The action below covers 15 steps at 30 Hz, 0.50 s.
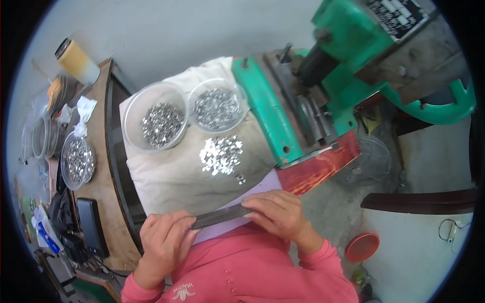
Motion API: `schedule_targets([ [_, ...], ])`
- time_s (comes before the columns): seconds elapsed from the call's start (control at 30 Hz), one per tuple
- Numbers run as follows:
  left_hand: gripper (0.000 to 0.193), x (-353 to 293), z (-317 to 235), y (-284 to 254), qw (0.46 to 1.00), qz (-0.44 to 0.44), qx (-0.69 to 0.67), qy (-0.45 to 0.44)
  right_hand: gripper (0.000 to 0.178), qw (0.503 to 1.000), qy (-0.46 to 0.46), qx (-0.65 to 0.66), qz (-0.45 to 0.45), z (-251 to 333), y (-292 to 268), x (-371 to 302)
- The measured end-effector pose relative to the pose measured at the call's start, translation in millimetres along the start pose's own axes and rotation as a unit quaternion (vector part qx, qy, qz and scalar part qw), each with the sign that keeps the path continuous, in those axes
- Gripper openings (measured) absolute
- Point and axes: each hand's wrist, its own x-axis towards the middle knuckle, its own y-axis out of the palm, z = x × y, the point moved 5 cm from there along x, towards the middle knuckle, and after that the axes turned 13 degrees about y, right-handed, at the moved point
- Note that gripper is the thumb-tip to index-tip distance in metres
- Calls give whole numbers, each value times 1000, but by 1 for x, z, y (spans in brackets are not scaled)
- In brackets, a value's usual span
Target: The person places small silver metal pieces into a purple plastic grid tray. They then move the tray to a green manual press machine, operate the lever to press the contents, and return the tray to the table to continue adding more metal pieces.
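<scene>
Between my two hands, close to my body, I hold a dark grey flat bar [221, 216] by its ends. My left hand [166, 236] pinches the left end, and my right hand [277, 213] grips the right end, which sits slightly higher. Beyond the bar, a loose pile of small shiny metal pieces [221, 154] lies on the beige cloth [166, 189]. Farther back stand two clear plastic tubs, a left tub [132, 118] and a right tub [243, 101], both partly filled with similar small metal parts.
A green hand press [262, 108] stands at the right on a red patterned surface [323, 169]. On the left, a wooden table [113, 222] carries a bowl of metal parts [78, 164], a black box [92, 227] and a yellow cup [78, 60]. A red basin [362, 247] sits on the floor.
</scene>
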Motion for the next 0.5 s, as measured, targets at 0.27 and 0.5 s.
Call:
schedule_targets([
  [0.27,23,126,-30,-9,957,53,86,270,28,978,52,-66,-191,-7,-83,-5],
  [0.5,10,217,-35,41,886,49,153,436,29,927,91,-141,-334,-42,-112,-15],
])
